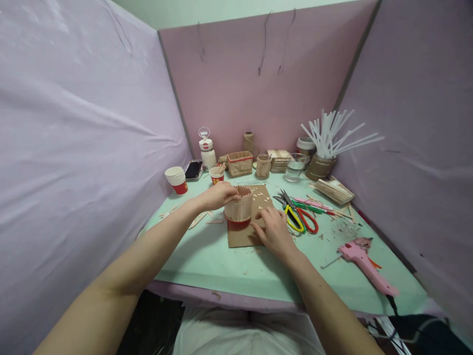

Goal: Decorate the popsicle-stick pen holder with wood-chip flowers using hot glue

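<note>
A round basket of upright wooden craft sticks (239, 207), with a jagged rim and a red band at its base, stands on a brown cardboard sheet (242, 239). At its upper left rim, the fingers of my left hand (220, 195) are closed on the edge, partly hidden from view. My right hand (275, 230) hovers at the right side of the basket, over the cardboard, thumb and fingers apart with nothing between them. Small wood chips (261, 194) lie scattered on the cardboard behind it.
Scissors with yellow (294, 219) and red handles (308, 221) lie right of the cardboard. A pink glue gun (365, 264) rests at the front right. Along the back stand paper cups (176, 180), a rectangular basket (239, 164), a water bowl (295, 168) and white glue sticks (328, 133).
</note>
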A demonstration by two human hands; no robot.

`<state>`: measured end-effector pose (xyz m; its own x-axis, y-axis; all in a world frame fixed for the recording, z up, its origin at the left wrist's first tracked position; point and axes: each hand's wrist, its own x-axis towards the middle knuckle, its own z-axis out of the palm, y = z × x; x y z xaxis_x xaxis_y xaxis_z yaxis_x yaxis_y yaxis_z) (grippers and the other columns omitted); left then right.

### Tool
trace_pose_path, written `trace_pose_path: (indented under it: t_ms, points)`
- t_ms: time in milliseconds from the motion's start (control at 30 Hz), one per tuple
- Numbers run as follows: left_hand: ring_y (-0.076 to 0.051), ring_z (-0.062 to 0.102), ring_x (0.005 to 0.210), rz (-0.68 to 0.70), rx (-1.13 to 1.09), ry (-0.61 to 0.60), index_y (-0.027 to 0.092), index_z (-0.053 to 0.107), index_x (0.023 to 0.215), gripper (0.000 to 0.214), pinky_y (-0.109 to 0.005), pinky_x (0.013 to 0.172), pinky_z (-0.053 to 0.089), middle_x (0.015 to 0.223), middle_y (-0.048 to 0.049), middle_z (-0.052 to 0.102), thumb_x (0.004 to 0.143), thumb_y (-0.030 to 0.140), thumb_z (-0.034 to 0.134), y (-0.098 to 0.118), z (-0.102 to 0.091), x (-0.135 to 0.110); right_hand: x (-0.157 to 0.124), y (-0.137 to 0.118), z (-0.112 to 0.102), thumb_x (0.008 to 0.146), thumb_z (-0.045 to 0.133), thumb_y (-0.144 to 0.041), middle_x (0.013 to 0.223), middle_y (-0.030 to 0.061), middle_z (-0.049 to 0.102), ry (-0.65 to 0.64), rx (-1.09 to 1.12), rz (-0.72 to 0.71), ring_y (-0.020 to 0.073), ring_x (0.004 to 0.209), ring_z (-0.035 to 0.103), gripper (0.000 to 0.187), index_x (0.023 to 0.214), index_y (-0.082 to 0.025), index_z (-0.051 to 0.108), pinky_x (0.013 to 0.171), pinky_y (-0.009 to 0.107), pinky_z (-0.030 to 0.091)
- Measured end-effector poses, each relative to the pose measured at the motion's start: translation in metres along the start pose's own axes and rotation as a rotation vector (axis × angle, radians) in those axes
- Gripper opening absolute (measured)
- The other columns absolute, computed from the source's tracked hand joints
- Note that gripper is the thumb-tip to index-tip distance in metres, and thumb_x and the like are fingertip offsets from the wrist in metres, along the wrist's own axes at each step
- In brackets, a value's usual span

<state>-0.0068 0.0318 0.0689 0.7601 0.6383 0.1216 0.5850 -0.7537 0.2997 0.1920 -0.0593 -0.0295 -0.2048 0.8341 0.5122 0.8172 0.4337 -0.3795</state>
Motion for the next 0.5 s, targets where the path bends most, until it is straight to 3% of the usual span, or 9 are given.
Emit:
trace_pose_path:
  t_ms: [100,233,367,500]
  points:
    - [-0.014,0.045,0.068,0.019,0.063,0.029,0.016,0.058,0.065,0.031,-0.028,0.073,0.035,0.066,-0.0015,0.055,0.089,0.028,0.043,0.005,0.004,-0.002,-0.010,0.003,-0.012,0.086,0.053,-0.031,0.070,0.0000,0.057,0.004,0.131,0.096,0.0186,0.066,0.054,0.011,0.086,-0.021,0.048,0.071,0.034,0.038]
    - [-0.016,0.049,0.075,0.026,0.115,0.073,0.017,0.060,0.065,0.031,-0.031,0.083,0.035,0.069,-0.0024,0.061,0.090,0.026,0.044,0.003,0.013,-0.003,-0.025,0.007,-0.038,0.088,0.050,-0.037,0.065,-0.0014,0.055,0.026,0.172,0.149,0.0179,0.059,0.052,0.022,0.102,-0.019,0.050,0.060,0.030,0.038]
    - [-0.016,0.054,0.083,0.062,0.154,0.119,0.018,0.065,0.072,0.027,-0.034,0.092,0.030,0.075,-0.0022,0.066,0.090,0.024,0.046,-0.001,0.026,-0.005,-0.043,0.013,-0.072,0.089,0.048,-0.042,0.060,-0.0018,0.055,0.019,0.100,0.173,0.0175,0.055,0.052,0.026,0.101,-0.021,0.056,0.055,0.029,0.038]
    - [-0.017,0.056,0.086,0.103,0.217,0.169,0.018,0.067,0.076,0.027,-0.035,0.093,0.029,0.081,-0.0039,0.069,0.091,0.026,0.047,-0.006,0.036,-0.009,-0.065,0.006,-0.116,0.087,0.051,-0.045,0.055,-0.0035,0.052,0.109,0.163,0.288,0.0153,0.046,0.047,0.024,0.096,-0.026,0.061,0.047,0.028,0.036]
